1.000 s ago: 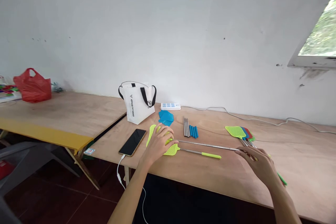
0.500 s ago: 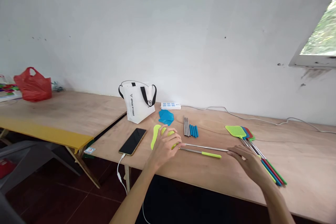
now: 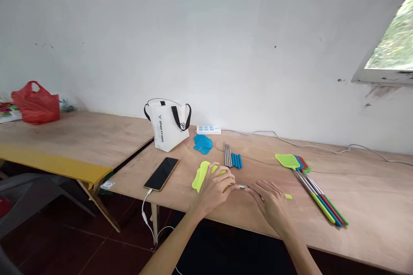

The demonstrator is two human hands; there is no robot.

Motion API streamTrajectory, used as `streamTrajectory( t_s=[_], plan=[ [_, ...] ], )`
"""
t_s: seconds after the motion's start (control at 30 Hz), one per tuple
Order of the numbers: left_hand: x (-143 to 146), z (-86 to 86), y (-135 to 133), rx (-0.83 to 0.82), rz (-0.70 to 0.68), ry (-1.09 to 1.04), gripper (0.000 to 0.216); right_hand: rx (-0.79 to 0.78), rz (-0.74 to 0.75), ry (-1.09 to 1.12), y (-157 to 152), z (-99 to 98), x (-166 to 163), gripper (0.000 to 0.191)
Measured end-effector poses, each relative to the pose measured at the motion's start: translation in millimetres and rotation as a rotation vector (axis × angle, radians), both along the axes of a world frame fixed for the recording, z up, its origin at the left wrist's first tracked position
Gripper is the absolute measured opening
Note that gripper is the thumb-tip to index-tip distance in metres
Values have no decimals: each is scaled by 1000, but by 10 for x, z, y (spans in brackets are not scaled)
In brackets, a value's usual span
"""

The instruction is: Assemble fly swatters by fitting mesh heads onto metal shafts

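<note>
My left hand [image 3: 215,185] is curled on a yellow-green mesh swatter head [image 3: 200,176] near the table's front edge. A thin metal rod [image 3: 240,186] runs from that head to the right and disappears under my right hand [image 3: 271,201]. My right hand lies over the rod with its fingers stretched flat towards the left hand. A yellow-green grip tip [image 3: 288,196] peeks out on its right side. The two hands are close together, about a hand's width apart.
A pile of finished swatters [image 3: 292,161] with coloured handles lies at the right. Behind the hands are blue mesh heads [image 3: 202,143], metal rods [image 3: 227,154], blue grips [image 3: 236,160], a phone [image 3: 161,173], a white tote bag [image 3: 167,124] and a power strip [image 3: 209,129]. A red bag [image 3: 35,103] is far left.
My right hand has slid left along the rod towards my left hand, and the visible rod has become much shorter. My left hand has shifted slightly right with the swatter head.
</note>
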State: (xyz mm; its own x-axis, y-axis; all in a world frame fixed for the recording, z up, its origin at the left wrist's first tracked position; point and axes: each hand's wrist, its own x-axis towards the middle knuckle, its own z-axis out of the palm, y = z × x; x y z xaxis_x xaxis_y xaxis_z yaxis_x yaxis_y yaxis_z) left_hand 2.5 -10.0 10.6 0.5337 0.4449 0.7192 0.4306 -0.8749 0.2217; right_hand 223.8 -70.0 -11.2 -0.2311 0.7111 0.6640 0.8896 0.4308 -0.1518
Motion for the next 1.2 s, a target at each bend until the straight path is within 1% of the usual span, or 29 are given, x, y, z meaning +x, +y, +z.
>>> streamTrajectory(
  t_s=[0.23,0.4,0.5,0.57,0.67,0.77,0.83,0.87,0.93,1.07,1.2],
  plan=[
    [-14,-45,51,11,6,60,19,-55,9,35,18,-3,-33,40],
    [-74,-43,112,51,-3,128,19,-66,-1,-14,54,-33,47,42],
    [-212,-17,206,54,38,122,19,-58,-57,-15,81,-45,238,45],
    [-327,11,272,45,74,103,19,-45,-117,3,104,-51,432,46],
    [-439,43,330,47,87,108,20,-67,-147,4,134,-93,770,47],
    [-463,37,352,35,92,125,21,-64,-190,-2,138,-203,1123,51],
    [-474,21,374,21,96,126,23,-36,-239,19,125,-303,1348,58],
    [-485,13,388,15,93,126,23,-19,-259,27,118,-354,1447,63],
    [-512,5,413,7,85,128,24,-14,-305,72,112,-444,1598,66],
    [-553,32,411,7,106,120,25,-58,-302,143,133,-518,1684,68],
    [-567,63,370,6,113,111,22,-96,-275,178,140,-466,1628,61]
  ],
)
